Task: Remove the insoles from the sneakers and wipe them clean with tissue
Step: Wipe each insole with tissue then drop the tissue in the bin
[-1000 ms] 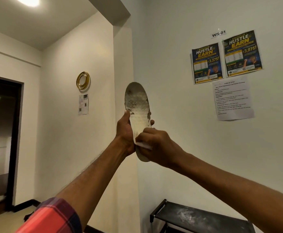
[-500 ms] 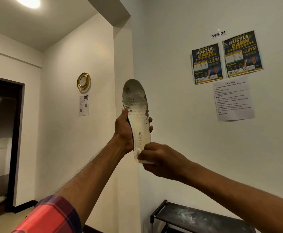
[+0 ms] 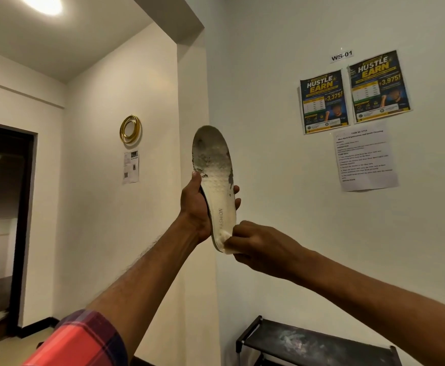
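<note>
A white insole (image 3: 217, 178) with grey dirt over its toe half stands upright in the air before the wall corner. My left hand (image 3: 199, 210) grips it from behind at mid-length, thumb on the left edge and fingertips on the right edge. My right hand (image 3: 255, 245) pinches a wad of white tissue (image 3: 228, 244) against the insole's heel end. The word FASHION shows on the heel half. No sneakers are in view.
A black shoe rack (image 3: 319, 342) with a dusty top shelf stands low against the right wall. Posters (image 3: 353, 93) and a printed sheet hang on that wall. A dark doorway (image 3: 2, 228) opens at the left.
My right hand has slid the tissue down the insole from mid-length to the heel end, uncovering the printed word. My left hand and the insole have stayed nearly still.
</note>
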A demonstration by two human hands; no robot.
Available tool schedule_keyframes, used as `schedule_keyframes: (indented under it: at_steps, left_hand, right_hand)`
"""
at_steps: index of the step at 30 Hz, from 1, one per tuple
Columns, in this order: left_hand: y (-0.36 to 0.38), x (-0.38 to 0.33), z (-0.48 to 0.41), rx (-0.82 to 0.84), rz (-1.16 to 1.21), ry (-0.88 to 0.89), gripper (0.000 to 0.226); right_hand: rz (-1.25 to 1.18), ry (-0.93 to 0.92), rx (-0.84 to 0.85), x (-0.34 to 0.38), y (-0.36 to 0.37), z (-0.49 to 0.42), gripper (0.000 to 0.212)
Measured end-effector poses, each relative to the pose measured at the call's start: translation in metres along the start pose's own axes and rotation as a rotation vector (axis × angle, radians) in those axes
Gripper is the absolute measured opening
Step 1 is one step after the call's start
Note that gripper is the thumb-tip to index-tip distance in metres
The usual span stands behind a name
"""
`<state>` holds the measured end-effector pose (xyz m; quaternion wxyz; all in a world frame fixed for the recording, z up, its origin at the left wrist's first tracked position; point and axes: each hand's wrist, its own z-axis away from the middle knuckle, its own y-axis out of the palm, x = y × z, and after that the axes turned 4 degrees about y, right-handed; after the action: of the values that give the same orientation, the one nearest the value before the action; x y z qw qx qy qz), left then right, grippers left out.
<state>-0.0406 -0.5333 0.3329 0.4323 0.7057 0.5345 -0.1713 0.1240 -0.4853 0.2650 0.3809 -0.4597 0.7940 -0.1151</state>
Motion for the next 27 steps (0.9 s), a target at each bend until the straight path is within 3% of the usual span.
schedule_keyframes:
  at_steps: [4, 8, 12, 16, 20, 24, 27]
  left_hand:
    - [0.004, 0.003, 0.003, -0.013, 0.014, 0.004, 0.073]
    - [0.005, 0.005, 0.002, -0.020, -0.022, 0.008, 0.071]
    - [0.008, 0.007, 0.006, -0.021, -0.030, 0.025, 0.066]
    - [0.010, 0.008, 0.007, -0.006, -0.087, 0.022, 0.066]
    - [0.015, 0.008, 0.012, 0.017, -0.065, -0.001, 0.062]
    - [0.014, 0.010, 0.011, 0.019, -0.098, 0.009, 0.061]
    - [0.016, 0.011, 0.013, 0.044, -0.060, -0.023, 0.062]
  right_hand:
    - [-0.109, 0.164, -0.188, -0.019, -0.013, -0.013, 0.020]
    - [0.009, 0.078, -0.107, -0.016, -0.013, -0.022, 0.017]
    - [-0.025, 0.266, -0.288, -0.036, -0.025, -0.034, 0.014]
    - [0.044, 0.162, -0.170, -0.030, -0.027, -0.039, 0.019]
    - [0.001, 0.333, -0.349, -0.047, -0.035, -0.047, 0.015]
    - [0.128, 0.178, -0.192, -0.035, -0.033, -0.051, 0.020]
    - [0.108, 0.328, -0.351, -0.049, -0.042, -0.054, 0.013]
